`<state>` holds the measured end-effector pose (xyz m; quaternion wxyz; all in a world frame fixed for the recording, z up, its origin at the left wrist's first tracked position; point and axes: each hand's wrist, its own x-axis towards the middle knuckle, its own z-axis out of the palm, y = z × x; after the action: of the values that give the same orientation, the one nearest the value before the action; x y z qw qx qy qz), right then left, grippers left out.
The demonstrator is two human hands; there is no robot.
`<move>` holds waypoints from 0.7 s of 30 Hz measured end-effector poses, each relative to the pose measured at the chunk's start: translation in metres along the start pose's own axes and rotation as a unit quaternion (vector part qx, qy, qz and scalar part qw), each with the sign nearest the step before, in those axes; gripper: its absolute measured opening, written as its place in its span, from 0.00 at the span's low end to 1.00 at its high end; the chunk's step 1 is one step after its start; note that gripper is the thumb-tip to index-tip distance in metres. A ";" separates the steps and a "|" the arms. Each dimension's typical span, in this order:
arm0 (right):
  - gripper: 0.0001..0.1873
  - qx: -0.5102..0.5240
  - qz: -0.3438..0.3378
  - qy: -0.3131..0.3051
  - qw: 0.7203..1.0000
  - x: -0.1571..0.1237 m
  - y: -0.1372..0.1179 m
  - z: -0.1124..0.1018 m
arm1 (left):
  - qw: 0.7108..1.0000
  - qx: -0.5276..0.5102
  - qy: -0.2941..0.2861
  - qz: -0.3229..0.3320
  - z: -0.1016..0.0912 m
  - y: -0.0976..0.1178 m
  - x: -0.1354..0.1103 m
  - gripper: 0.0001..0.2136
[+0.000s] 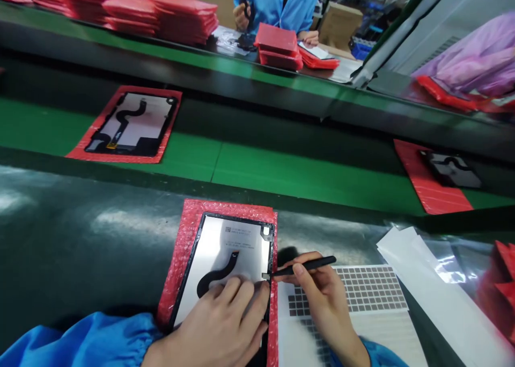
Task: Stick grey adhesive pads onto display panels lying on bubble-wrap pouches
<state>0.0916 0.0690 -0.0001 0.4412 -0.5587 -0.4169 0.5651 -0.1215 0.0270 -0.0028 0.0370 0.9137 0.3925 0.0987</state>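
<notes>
A silver panel (237, 249) with a black curved flex cable lies face down on a red bubble-wrap sheet (183, 259) right in front of me. My left hand (217, 327) rests flat on the panel's lower part, fingers stretched out. My right hand (325, 297) pinches black tweezers (306, 266), whose tip touches a small grey square at the panel's right edge. Under that hand lies a white sheet (366, 292) carrying rows of small grey square stickers.
A green conveyor belt (281, 168) runs across, carrying a panel on red wrap (129, 123) at left and another (438, 176) at right. Stacks of red sheets (153, 13) sit beyond. A person in a blue coat (277, 2) works opposite. White strips (434, 286) lie at right.
</notes>
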 end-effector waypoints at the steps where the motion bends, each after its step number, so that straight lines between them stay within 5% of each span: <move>1: 0.11 0.000 -0.002 -0.002 1.000 -0.001 0.000 0.000 | 1.000 -0.005 0.003 -0.005 0.001 0.000 0.000 0.22; 21: 0.03 0.010 -0.016 -0.025 1.000 -0.006 0.001 -0.001 | 0.997 -0.012 0.069 -0.015 -0.001 -0.003 0.003 0.21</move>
<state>0.0920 0.0633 0.0004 0.4451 -0.5330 -0.4312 0.5761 -0.1218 0.0316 -0.0013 0.0225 0.8982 0.4062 0.1663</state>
